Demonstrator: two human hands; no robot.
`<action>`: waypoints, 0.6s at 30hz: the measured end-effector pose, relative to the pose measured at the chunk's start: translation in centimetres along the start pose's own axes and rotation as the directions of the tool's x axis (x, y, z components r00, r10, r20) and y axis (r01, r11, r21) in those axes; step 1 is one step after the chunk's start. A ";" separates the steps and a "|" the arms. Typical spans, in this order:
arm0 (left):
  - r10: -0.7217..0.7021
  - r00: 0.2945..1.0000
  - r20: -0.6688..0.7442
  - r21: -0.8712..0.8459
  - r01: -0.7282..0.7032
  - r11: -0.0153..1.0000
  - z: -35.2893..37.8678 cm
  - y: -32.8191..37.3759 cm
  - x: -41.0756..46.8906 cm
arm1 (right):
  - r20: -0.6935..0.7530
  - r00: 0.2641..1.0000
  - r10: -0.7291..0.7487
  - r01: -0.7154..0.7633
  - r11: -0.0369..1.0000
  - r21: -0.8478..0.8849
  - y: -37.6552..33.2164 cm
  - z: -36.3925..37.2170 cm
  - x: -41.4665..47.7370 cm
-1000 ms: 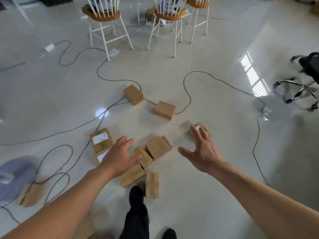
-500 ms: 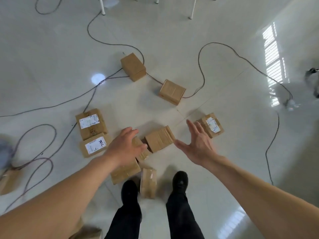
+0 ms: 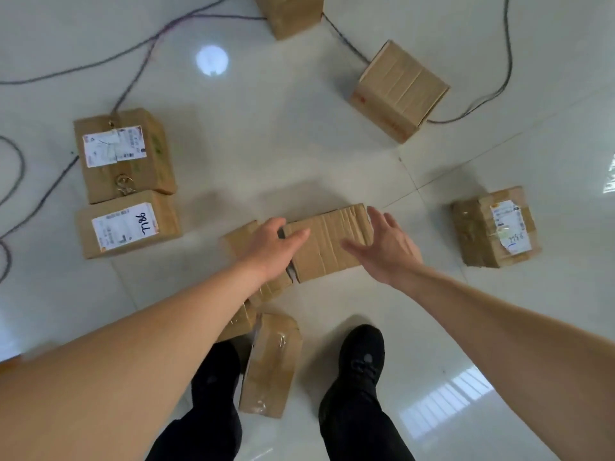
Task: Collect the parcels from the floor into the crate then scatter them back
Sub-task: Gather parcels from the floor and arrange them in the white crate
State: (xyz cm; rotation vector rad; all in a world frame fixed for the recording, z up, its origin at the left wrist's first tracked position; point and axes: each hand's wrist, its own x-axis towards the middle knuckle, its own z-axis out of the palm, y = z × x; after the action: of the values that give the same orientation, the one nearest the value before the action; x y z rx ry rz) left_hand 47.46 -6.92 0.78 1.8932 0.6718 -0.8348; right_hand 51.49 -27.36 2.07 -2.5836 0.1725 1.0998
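Several brown cardboard parcels lie on the pale tiled floor. A taped parcel (image 3: 327,242) sits in the middle, between my hands. My left hand (image 3: 271,247) hovers over its left edge, fingers spread and holding nothing. At the parcel's right edge my right hand (image 3: 386,249) is open, palm turned inward. Under my left wrist lies a smaller parcel (image 3: 239,239), partly hidden. Two labelled parcels (image 3: 123,154) (image 3: 128,227) lie at the left, another labelled one (image 3: 496,227) at the right. No crate is in view.
Another parcel (image 3: 271,364) lies between my black shoes (image 3: 361,357). Two more parcels (image 3: 397,91) (image 3: 291,13) sit farther out. Dark cables (image 3: 139,58) snake over the floor at the left and the top right.
The view has dropped much closer to the floor. Both hands have reached down to either side of the middle parcel; neither has taken hold of anything.
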 end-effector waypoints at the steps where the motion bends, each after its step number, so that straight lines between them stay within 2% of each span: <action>1: -0.016 1.000 -0.009 -0.049 0.015 0.999 1.1 -0.7 2.0 | -0.004 1.000 0.000 0.000 1.000 0.007 0.4 1.0 1.7; 5: -0.148 0.989 0.003 -0.267 0.144 0.953 4.6 -3.0 7.7 | -0.030 0.999 0.033 -0.030 0.996 0.085 2.2 4.6 7.5; 8: -0.255 0.963 0.091 -0.461 0.267 0.846 6.3 -4.4 9.9 | -0.011 0.996 0.091 -0.087 0.976 0.202 3.2 6.1 9.7; 10: -0.266 0.960 0.091 -0.571 0.269 0.775 6.7 -4.4 10.2 | -0.064 0.988 0.144 -0.116 0.939 0.324 3.6 6.5 10.2; 14: -0.209 0.977 -0.031 -0.628 0.144 0.765 6.3 -3.6 9.8 | -0.240 0.937 0.255 -0.067 0.803 0.593 5.2 6.1 9.2; 16: -0.209 0.978 -0.018 -0.585 0.159 0.795 6.0 -3.4 9.9 | -0.214 0.938 0.274 -0.078 0.766 0.639 6.3 6.4 8.1; 18: -0.246 0.969 0.009 -0.543 0.211 0.813 6.0 -3.5 10.2 | -0.127 0.954 0.273 -0.139 0.773 0.619 7.5 7.0 7.6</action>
State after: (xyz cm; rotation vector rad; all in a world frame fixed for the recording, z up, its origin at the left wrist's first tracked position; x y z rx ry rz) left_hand 49.64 -9.75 -11.05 1.3403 1.0682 -0.6426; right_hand 50.22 -31.84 -9.77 -2.1065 0.7526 0.6710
